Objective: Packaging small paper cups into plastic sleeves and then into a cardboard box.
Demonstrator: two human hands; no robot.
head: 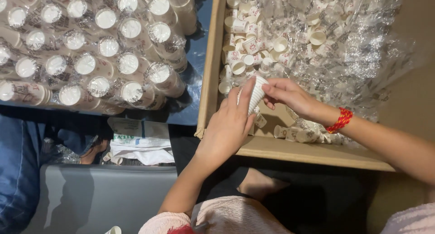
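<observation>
- The stack of small cups (256, 95) at frame centre looks like matt white paper, its rims forming fine ridges.
- The loose small cups (247, 43) at upper centre show the same dull paper.
- The box (212, 57) around them is plain brown cardboard, matt and smooth.
- The wrappers (353, 48) at upper right are thin clear plastic, crinkled and glinting.
- The sleeved cup stacks (90, 52) at upper left sit in glossy clear film.
- The wristband (340, 120) is red woven thread.

Warm indoor light from above, glare on plastic wrap (344, 48), deep shadow below, slightly soft focus
</observation>
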